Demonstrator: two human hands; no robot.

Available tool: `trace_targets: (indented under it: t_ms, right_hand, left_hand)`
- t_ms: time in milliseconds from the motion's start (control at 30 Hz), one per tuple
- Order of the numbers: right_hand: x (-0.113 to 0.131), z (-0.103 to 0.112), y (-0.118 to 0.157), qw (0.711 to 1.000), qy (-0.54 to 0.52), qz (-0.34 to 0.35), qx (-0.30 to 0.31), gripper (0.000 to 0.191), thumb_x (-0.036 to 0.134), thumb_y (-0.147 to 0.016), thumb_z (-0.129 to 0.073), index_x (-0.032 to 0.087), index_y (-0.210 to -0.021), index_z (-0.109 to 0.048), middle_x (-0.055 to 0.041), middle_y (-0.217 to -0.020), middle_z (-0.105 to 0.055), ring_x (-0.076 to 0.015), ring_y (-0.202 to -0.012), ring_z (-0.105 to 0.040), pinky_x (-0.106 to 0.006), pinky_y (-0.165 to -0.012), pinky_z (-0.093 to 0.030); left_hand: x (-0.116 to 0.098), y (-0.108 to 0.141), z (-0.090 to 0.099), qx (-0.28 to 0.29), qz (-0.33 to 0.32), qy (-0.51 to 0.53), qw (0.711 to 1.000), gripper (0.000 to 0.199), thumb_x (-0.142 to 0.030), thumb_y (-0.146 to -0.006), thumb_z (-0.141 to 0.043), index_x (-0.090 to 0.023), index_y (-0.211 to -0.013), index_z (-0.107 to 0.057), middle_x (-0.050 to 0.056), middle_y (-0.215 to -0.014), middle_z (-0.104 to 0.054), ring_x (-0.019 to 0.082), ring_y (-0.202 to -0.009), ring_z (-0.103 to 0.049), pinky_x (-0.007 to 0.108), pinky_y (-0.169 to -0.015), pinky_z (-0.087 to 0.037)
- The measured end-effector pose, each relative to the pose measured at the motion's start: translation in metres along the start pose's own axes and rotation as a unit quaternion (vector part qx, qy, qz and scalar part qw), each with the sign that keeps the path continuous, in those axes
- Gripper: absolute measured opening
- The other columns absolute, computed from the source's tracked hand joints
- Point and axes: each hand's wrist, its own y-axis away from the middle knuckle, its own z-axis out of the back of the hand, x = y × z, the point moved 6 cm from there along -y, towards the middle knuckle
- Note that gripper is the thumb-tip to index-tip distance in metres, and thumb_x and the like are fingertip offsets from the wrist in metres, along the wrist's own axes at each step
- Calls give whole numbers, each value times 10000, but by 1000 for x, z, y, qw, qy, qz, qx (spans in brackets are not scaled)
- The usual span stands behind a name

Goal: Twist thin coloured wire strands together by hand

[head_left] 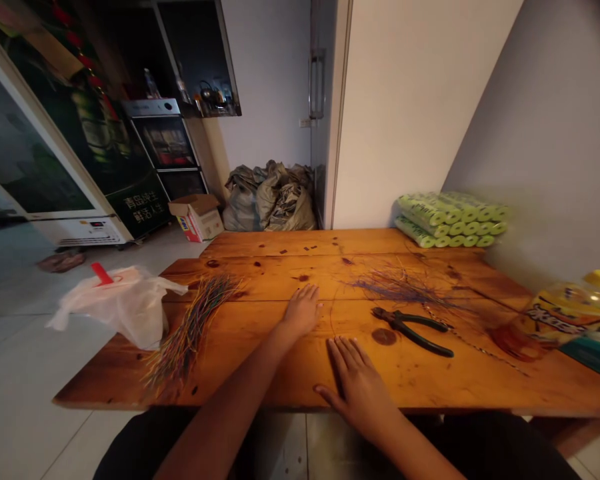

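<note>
My left hand [303,312] lies palm down on the wooden table [260,360], its fingers stretched forward and nothing visible in it. Nearer the front edge, my right hand [355,383] rests flat with the thumb out to the side. A single thin wire [332,313] curves up from near my right fingertips. To the right are dark-handled cutting pliers [413,331] with their handles apart. Beyond them spreads a loose heap of thin blue and brown wires [400,287]. At the left lies a thick bundle of multicoloured wires [195,333].
A white plastic bag [125,303] sits at the table's left edge. On the right are a twisted cord [480,348], an orange drink bottle [555,317] and a green box [593,353]. Green-wrapped rolls [450,217] are stacked at the far right corner. Sacks [275,197] stand behind.
</note>
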Motion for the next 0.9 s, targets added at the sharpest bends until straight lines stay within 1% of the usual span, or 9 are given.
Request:
trace_targets:
  t_ms: [100,167,233,333,433,533,667,800,900]
  right_hand:
    - [-2,3,-3,1000,-8,-4,10,707,528,-822,-459,6,-1298,-438,-218,-1286,-500,-329,-1206,-449,-493,-1010,-375]
    - [-5,5,-4,1000,-17,-7,12,675,500,-832,-460,10,-1296,-440,-212,-1277,-511,-326,-1197,-460,-494,-996,-391]
    - [-7,6,-5,1000,-28,-10,6,639,473,-838,-467,23,-1292,-447,-208,-1266,-523,-325,-1187,-469,-501,-989,-396]
    - [-9,5,-5,999,-41,-15,-14,582,435,-850,-466,55,-1290,-454,-196,-1255,-538,-317,-1169,-488,-504,-985,-397]
    - [-10,2,-6,998,-46,-20,-24,547,411,-858,-462,75,-1289,-457,-185,-1249,-545,-308,-1156,-499,-485,-977,-408]
    - [-10,1,-7,998,-48,-25,-13,535,383,-846,-490,66,-1277,-468,-190,-1238,-551,-308,-1146,-503,-473,-972,-415]
    - [-10,3,-8,998,-56,-33,2,521,337,-832,-519,62,-1272,-473,-193,-1244,-545,-306,-1144,-503,-467,-964,-425]
    - [-12,7,-8,996,-75,-42,7,508,314,-821,-536,75,-1266,-485,-178,-1250,-546,-304,-1144,-505,-467,-973,-420]
    - [-14,7,-8,995,-84,-47,9,497,290,-818,-537,79,-1265,-486,-171,-1247,-550,-299,-1140,-509,-462,-978,-417]
  left_hand:
    - [-6,-23,-11,15,-12,-9,1000,455,-313,-874,-369,-79,-1250,-474,162,-1334,-477,260,-1275,-376,409,-1055,-283]
    - [-14,-20,-15,17,-22,-17,999,463,-320,-867,-390,-53,-1233,-485,193,-1306,-496,278,-1265,-387,411,-1048,-283]
    - [-23,-7,-14,16,-34,-25,999,461,-306,-863,-400,-49,-1239,-476,206,-1294,-502,287,-1265,-381,415,-1046,-275]
    - [-35,15,-3,19,-56,-37,998,449,-278,-862,-398,-90,-1266,-451,188,-1220,-561,282,-1212,-432,424,-1016,-302]
    - [-35,18,15,20,-54,-43,997,384,-270,-878,-354,-117,-1192,-514,162,-1096,-619,270,-1107,-493,422,-956,-353]
    - [-31,-1,24,25,-51,-41,998,345,-295,-894,-317,-169,-1063,-591,117,-1152,-587,244,-1107,-476,399,-937,-370]
    - [-32,-34,13,43,-55,-36,997,313,-338,-880,-370,-232,-1035,-620,55,-1259,-537,220,-1156,-450,371,-958,-360]
    - [-37,-55,-2,56,-32,-42,997,343,-361,-872,-383,-191,-1024,-639,92,-1126,-629,241,-1094,-507,397,-929,-376]
    - [-39,-62,-2,61,-6,-53,997,405,-399,-867,-371,-136,-963,-664,143,-1051,-657,279,-1047,-539,437,-893,-389]
